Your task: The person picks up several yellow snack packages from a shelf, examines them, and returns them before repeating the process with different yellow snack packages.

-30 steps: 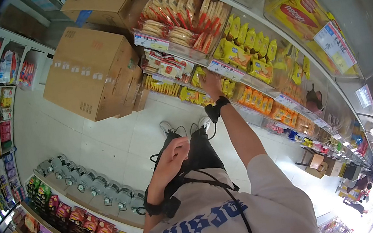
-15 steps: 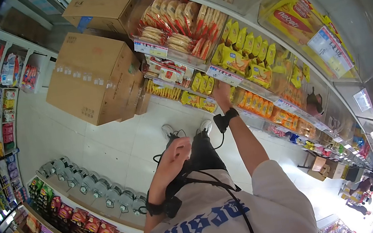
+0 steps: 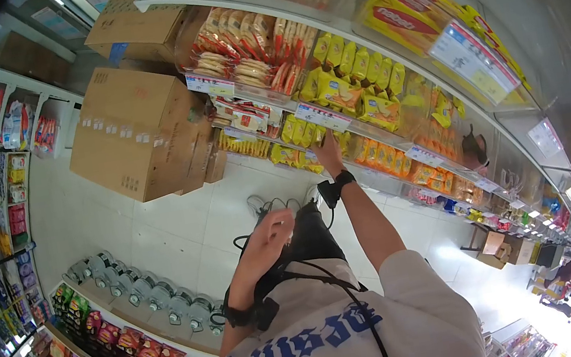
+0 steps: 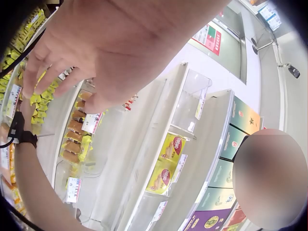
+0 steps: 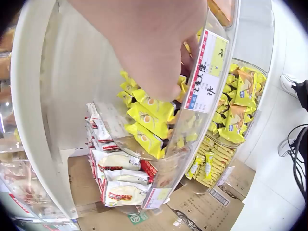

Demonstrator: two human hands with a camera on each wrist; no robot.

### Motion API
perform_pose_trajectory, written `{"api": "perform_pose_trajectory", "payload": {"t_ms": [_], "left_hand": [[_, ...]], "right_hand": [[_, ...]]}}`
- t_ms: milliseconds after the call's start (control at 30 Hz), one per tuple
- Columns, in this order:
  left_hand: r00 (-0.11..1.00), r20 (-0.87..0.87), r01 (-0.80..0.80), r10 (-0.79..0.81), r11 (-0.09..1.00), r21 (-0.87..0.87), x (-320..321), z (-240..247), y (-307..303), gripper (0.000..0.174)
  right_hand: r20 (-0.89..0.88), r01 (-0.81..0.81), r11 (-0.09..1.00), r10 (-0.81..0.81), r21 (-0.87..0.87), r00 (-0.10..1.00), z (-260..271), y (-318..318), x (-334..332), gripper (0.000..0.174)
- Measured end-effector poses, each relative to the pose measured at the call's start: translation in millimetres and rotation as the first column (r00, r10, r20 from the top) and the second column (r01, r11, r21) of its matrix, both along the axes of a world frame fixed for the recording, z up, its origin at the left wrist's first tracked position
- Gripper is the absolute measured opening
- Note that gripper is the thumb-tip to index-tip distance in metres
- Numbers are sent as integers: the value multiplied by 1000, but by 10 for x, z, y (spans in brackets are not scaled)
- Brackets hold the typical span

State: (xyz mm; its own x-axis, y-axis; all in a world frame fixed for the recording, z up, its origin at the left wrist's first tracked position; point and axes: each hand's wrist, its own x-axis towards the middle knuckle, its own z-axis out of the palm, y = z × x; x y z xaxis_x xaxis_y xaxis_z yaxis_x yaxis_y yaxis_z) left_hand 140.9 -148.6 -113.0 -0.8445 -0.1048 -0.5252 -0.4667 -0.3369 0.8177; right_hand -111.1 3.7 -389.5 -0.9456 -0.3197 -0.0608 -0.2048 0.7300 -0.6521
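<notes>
In the head view my right hand (image 3: 329,154) reaches into a clear middle-shelf bin of yellow snack packets (image 3: 299,131). The right wrist view shows the thumb of this hand (image 5: 154,53) resting at the ends of several yellow packets (image 5: 149,118) printed with an egg-like picture. Its fingertips lie largely behind the bin's front and price label (image 5: 207,72), so I cannot tell whether they pinch a packet. My left hand (image 3: 266,243) hovers before my body, holding nothing, fingers loosely bent; in the left wrist view that hand (image 4: 108,53) fills the top.
Red-and-white packets (image 5: 126,180) fill the neighbouring bin. Above are bins of round flat pastries (image 3: 242,43) and more yellow packets (image 3: 350,67). Large cardboard boxes (image 3: 132,128) stand left of the shelf. Behind is another snack rack (image 3: 128,342) with clear jars (image 3: 158,296).
The right hand has shifted lower along the bin's front, and more yellow packets show beside it. The view has turned slightly. The left hand stays almost still.
</notes>
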Motion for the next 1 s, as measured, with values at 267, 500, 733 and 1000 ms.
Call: {"api": "perform_pose_trajectory", "payload": {"t_ms": [267, 500, 733, 1000], "left_hand": [[987, -128, 89, -100, 992, -92, -281, 236, 8, 39], [960, -273, 45, -64, 996, -75, -609, 723, 104, 39], [936, -338, 69, -102, 992, -110, -690, 798, 157, 35], [934, -326, 84, -144, 978, -192, -800, 908, 301, 46]], "right_hand": [[311, -194, 978, 209, -81, 927, 964, 357, 176, 64], [392, -340, 674, 689, -656, 610, 3731, 1130, 309, 30], [-187, 88, 935, -160, -343, 969, 3055, 1661, -1243, 33], [-234, -7, 972, 63, 233, 970, 2431, 1513, -2047, 70]]}}
